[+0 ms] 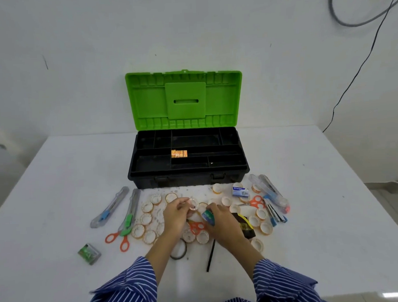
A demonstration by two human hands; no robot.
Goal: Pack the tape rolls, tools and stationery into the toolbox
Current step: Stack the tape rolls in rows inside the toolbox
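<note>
Toolbox [187,174]: I see it standing open at the far middle of the white table [58,179], black body, green lid [184,96] raised upright against the wall.
Toolbox contents: I note one row of small orange tape rolls [179,153] lying in the middle tray compartment; the other compartments look dark and I cannot make out anything in them.
Left hand [174,217]: I see its fingertips pinching a small white tape roll [193,203], lifted just above the scattered pile.
Right hand [221,220]: I see its fingers curled round a blue-green roll [208,216], just beside the left hand.
Loose tape rolls [146,219]: many small white and orange rolls lie scattered on the table in front of the toolbox, around both hands.
Left side of table: two utility knives [109,208], lying near each other, orange-handled scissors [119,240] and a small green box [89,253] nearest the table edge.
Right side of table: a white and blue box [240,192], a second pair of orange scissors [256,202], further knives in clear sleeves [271,191] and a blue stapler [276,216].
Near edge: a dark ring of tape [178,250] and a thin black stick [211,255] lie between the forearms.
Sleeves [131,288]: blue with white stripes.
</note>
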